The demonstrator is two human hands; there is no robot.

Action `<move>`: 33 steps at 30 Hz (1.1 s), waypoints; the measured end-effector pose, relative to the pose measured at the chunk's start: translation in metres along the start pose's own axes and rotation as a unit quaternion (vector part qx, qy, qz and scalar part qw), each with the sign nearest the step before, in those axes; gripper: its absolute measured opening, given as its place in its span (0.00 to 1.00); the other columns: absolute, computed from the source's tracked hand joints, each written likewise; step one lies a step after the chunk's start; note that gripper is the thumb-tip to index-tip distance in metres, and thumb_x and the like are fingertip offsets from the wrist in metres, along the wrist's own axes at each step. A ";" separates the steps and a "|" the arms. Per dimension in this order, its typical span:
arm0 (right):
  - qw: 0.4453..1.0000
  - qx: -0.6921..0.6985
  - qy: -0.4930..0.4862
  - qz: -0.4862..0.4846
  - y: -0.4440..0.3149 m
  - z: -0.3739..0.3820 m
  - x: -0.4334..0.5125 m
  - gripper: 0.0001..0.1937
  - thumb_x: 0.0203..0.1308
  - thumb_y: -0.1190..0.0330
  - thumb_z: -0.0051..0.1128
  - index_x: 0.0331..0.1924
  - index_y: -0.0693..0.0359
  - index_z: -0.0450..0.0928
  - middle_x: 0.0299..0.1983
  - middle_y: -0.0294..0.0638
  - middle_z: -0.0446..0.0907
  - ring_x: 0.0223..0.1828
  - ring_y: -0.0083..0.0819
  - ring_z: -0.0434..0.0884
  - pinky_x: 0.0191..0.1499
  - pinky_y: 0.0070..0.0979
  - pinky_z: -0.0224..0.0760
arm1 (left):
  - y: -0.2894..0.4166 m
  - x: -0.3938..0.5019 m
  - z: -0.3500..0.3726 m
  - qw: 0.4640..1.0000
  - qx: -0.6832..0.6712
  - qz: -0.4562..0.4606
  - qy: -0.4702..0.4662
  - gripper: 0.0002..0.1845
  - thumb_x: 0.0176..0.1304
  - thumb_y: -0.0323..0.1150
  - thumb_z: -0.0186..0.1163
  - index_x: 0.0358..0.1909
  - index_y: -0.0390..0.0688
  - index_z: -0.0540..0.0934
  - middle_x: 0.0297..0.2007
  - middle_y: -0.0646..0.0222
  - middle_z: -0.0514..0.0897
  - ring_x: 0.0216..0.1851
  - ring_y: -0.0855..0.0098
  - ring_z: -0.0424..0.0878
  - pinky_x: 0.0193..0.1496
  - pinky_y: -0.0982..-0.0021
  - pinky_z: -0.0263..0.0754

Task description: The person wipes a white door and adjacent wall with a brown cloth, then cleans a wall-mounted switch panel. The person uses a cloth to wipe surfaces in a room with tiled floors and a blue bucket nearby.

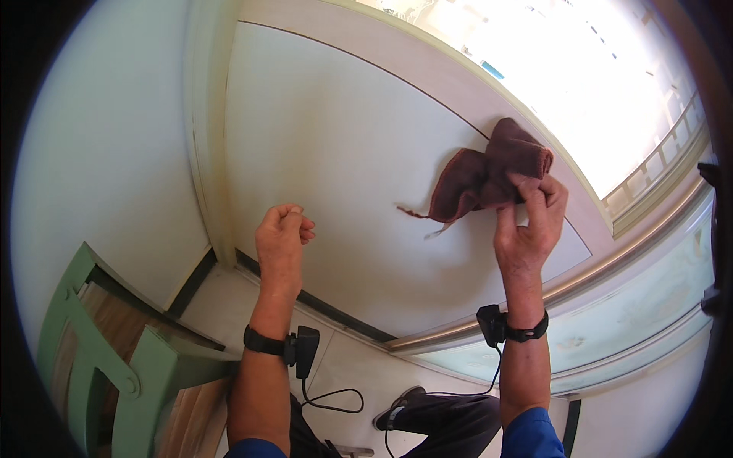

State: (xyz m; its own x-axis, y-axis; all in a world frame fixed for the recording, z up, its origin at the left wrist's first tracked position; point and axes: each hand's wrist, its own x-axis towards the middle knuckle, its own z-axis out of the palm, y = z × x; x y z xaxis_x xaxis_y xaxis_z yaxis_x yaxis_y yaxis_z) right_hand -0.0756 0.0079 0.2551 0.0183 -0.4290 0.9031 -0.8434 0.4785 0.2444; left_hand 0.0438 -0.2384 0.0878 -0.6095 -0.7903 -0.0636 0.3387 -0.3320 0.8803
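Note:
A dark brown cloth (509,166), folded and with loose threads at one corner, is gripped between the thumb and fingers of my right hand (532,212). It lies over the edge between the white wall panel (355,160) and the pale window ledge (395,48). My left hand (284,226) is held in front of the panel with its fingers curled in and nothing visible in them. Whether its knuckles touch the panel I cannot tell.
A green-framed chair (103,343) with wooden slats stands at the lower left. To the right, a sliding door (618,320) with a metal frame meets the wall. Bright light comes through the window (561,86). Cables hang from black wrist-mounted devices (307,352).

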 end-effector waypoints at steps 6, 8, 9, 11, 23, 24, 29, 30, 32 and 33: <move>0.981 0.061 -0.185 -0.002 -0.027 0.026 -0.101 0.12 0.47 0.82 0.64 0.38 0.62 0.85 0.45 0.47 0.81 0.46 0.48 0.81 0.46 0.39 0.79 | -0.001 -0.003 0.009 1.000 0.004 -0.006 -0.008 0.09 0.76 0.33 0.60 0.45 0.36 0.82 0.33 0.67 0.85 0.32 0.74 0.80 0.39 0.72 0.76; 0.963 0.090 -0.255 0.005 -0.043 0.035 -0.145 0.10 0.50 0.80 0.63 0.37 0.61 0.83 0.44 0.42 0.78 0.46 0.45 0.80 0.47 0.38 0.79 | -0.001 -0.003 0.009 1.000 0.008 -0.006 -0.007 0.09 0.76 0.33 0.60 0.45 0.37 0.82 0.33 0.67 0.85 0.31 0.74 0.80 0.39 0.72 0.76; 0.961 0.102 -0.258 0.010 -0.046 0.037 -0.161 0.09 0.51 0.80 0.62 0.37 0.61 0.83 0.44 0.41 0.78 0.47 0.44 0.80 0.48 0.38 0.79 | -0.001 -0.003 0.009 1.000 0.008 -0.006 -0.009 0.09 0.76 0.33 0.60 0.45 0.37 0.82 0.33 0.67 0.85 0.31 0.74 0.80 0.39 0.71 0.76; 0.949 0.106 -0.294 0.028 -0.050 0.036 -0.179 0.10 0.51 0.81 0.64 0.38 0.61 0.85 0.43 0.41 0.78 0.46 0.46 0.80 0.47 0.38 0.79 | -0.001 -0.003 0.007 1.000 0.004 0.000 -0.010 0.09 0.76 0.33 0.60 0.45 0.37 0.82 0.33 0.67 0.86 0.31 0.75 0.80 0.39 0.71 0.76; 0.998 -0.020 0.008 0.052 0.016 -0.034 -0.013 0.18 0.43 0.88 0.63 0.41 0.64 0.84 0.46 0.49 0.81 0.48 0.49 0.80 0.50 0.40 0.79 | -0.009 -0.003 0.014 0.999 0.026 -0.013 -0.028 0.09 0.76 0.34 0.60 0.45 0.37 0.82 0.33 0.67 0.86 0.32 0.75 0.80 0.40 0.70 0.76; 0.998 -0.038 0.011 0.040 0.017 -0.036 -0.011 0.18 0.42 0.88 0.63 0.41 0.64 0.84 0.47 0.49 0.81 0.49 0.49 0.80 0.51 0.41 0.79 | -0.009 -0.004 0.015 0.999 0.021 -0.016 -0.034 0.10 0.76 0.35 0.60 0.45 0.38 0.83 0.33 0.68 0.85 0.32 0.75 0.81 0.40 0.70 0.76; 0.993 0.025 -0.110 0.039 -0.004 -0.015 -0.079 0.17 0.43 0.87 0.63 0.40 0.63 0.84 0.54 0.51 0.80 0.53 0.50 0.81 0.54 0.41 0.79 | -0.010 -0.004 0.014 0.998 0.043 -0.018 -0.037 0.11 0.76 0.37 0.61 0.45 0.39 0.83 0.33 0.69 0.85 0.33 0.75 0.81 0.41 0.71 0.76; 0.985 0.040 -0.156 0.067 -0.012 -0.008 -0.102 0.16 0.44 0.86 0.63 0.40 0.63 0.84 0.56 0.52 0.80 0.53 0.51 0.81 0.54 0.41 0.79 | -0.010 -0.004 0.014 0.998 0.034 -0.019 -0.043 0.10 0.76 0.36 0.61 0.45 0.38 0.83 0.33 0.68 0.85 0.33 0.75 0.81 0.41 0.71 0.76; 0.971 0.060 -0.226 0.046 -0.025 0.000 -0.143 0.14 0.47 0.83 0.64 0.39 0.62 0.84 0.56 0.49 0.80 0.53 0.51 0.81 0.53 0.41 0.80 | -0.010 -0.005 0.016 0.998 0.031 -0.016 -0.048 0.10 0.76 0.34 0.60 0.45 0.36 0.82 0.33 0.67 0.85 0.32 0.74 0.80 0.41 0.71 0.76; 0.964 0.061 -0.254 0.051 -0.029 0.003 -0.160 0.13 0.47 0.82 0.64 0.39 0.61 0.84 0.55 0.48 0.80 0.52 0.51 0.81 0.53 0.42 0.80 | -0.010 -0.005 0.016 0.998 0.027 -0.019 -0.051 0.10 0.76 0.34 0.60 0.44 0.36 0.82 0.33 0.67 0.85 0.32 0.74 0.80 0.41 0.70 0.76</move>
State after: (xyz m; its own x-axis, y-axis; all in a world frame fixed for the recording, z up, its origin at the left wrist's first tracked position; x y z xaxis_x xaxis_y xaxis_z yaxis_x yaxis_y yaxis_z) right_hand -0.0556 0.0599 0.1024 -0.3080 -0.7188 0.6233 -0.8843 0.4580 0.0912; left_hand 0.0321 -0.2228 0.0867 -0.6918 -0.7202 -0.0516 0.2764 -0.3302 0.9025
